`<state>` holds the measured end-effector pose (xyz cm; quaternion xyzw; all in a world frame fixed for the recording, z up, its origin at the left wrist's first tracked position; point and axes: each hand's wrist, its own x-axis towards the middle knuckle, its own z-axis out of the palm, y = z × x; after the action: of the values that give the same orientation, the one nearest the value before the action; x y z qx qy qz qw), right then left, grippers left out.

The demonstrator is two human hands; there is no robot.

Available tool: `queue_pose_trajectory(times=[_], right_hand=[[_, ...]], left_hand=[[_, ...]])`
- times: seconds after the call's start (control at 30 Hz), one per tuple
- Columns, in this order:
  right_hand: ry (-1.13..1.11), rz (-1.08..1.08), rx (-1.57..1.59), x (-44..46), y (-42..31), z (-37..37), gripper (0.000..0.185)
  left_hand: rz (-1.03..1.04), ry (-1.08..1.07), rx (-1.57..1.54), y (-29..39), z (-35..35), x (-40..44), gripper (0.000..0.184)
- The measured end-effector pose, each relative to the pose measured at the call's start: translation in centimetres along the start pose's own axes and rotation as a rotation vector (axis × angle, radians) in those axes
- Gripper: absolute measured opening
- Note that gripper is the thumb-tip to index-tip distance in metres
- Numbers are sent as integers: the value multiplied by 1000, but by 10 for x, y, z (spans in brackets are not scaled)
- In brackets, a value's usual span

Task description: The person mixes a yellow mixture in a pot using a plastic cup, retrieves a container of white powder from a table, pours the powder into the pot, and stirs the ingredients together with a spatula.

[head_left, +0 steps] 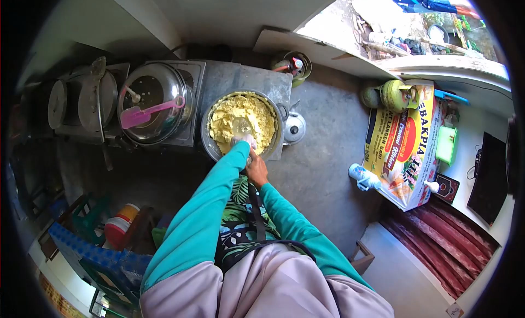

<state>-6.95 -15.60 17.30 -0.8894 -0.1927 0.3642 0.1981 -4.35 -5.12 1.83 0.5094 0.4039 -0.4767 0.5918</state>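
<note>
A large round metal pan [280,124] on the grey slab holds a crumbly yellow mixture [227,113]. Over the near part of it, my left hand [246,140], pale as if covered or coated, is closed on a pale flat scoop [240,125] whose blade sits in the mixture. My right hand [257,169] has its fingers closed on the pan's near rim, just below my left hand; the fingertips are partly hidden.
Left of the pan, a lidded metal pot [158,80] carries a pink spatula [136,117]. A kettle [294,128] stands beside the slab [219,75]. Farther right are a green gas cylinder [395,95], a printed box [402,143] and a blue-white flask [363,176].
</note>
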Motion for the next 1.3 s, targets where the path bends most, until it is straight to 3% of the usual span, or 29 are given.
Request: queue_pose_trajectory(times=[0.03, 0.07, 0.1, 0.13, 0.17, 0.23, 0.27, 0.33, 0.37, 0.43, 0.47, 0.57, 0.6, 0.67, 0.73, 0.77, 0.83, 0.9, 1.0, 1.03, 1.1, 1.13, 1.17, 1.3], right_hand=[[11, -4, 31, 2, 4, 2, 53], [-48, -58, -62, 9, 3, -16, 47], [-191, 22, -100, 17, 3, -36, 35], [-118, -192, -391, 16, -10, -68, 42], [-109, -292, -486, 12, -27, -98, 33], [-157, -474, -712, 10, -54, -137, 32], [-161, -477, -719, 16, -58, -136, 32], [-92, -703, -827, 33, -65, -127, 36], [-129, -708, -879, 55, -63, -106, 39], [86, -726, -918, 75, -49, -64, 42], [-190, -511, -817, 86, -59, -65, 47], [-133, -316, -601, 67, -45, -53, 47], [-237, -148, -419, 60, -46, -51, 59], [-56, -60, -195, 35, -33, -12, 62], [33, -17, -87, 21, -19, 15, 62], [76, -36, -38, 21, -11, 26, 59], [139, -64, 3, 29, -12, 12, 57], [-122, -192, -315, 47, -28, -53, 45], [-101, -589, -667, 44, -75, -113, 18], [-103, -591, -671, 41, -85, -113, 18], [-168, -670, -831, 41, -104, -98, 15], [-303, -580, -900, 51, -109, -76, 28], [-171, -597, -938, 61, -95, -36, 25], [-207, -372, -590, 78, -95, -32, 21]], left_hand=[[31, 0, -36, -1, 3, 2, 38], [135, -8, -299, -4, 12, 1, 37], [239, -16, -566, -6, 21, 0, 35], [340, -23, -834, -8, 28, -2, 34], [344, -18, -839, 1, 36, -31, 34], [446, -2, -1374, 35, 46, -109, 28], [476, -46, -1439, 36, 43, -94, 28], [474, -83, -1466, 30, 25, -74, 27], [446, -151, -1439, 24, 11, -57, 27], [395, -260, -1323, 18, -16, -23, 27], [370, -300, -1233, 15, -27, -11, 27], [197, -356, -876, 6, -34, 19, 26], [168, -328, -698, 4, -35, 24, 26], [102, -210, -236, -7, -33, 33, 26], [-13, 54, -112, 1, -28, -17, 25], [-121, 311, 11, 7, -25, -41, 24], [-108, 312, -15, 18, -21, -57, 26], [150, 175, -489, 19, -3, -78, 28], [534, -51, -1190, 17, 7, -108, 32], [658, -136, -1421, 14, 9, -112, 33], [781, -84, -1521, -14, 8, -94, 44], [686, -354, -1701, -39, -3, -42, 41], [678, -353, -1707, -36, -14, -31, 41], [193, -345, -1193, -34, -54, -2, 31]])
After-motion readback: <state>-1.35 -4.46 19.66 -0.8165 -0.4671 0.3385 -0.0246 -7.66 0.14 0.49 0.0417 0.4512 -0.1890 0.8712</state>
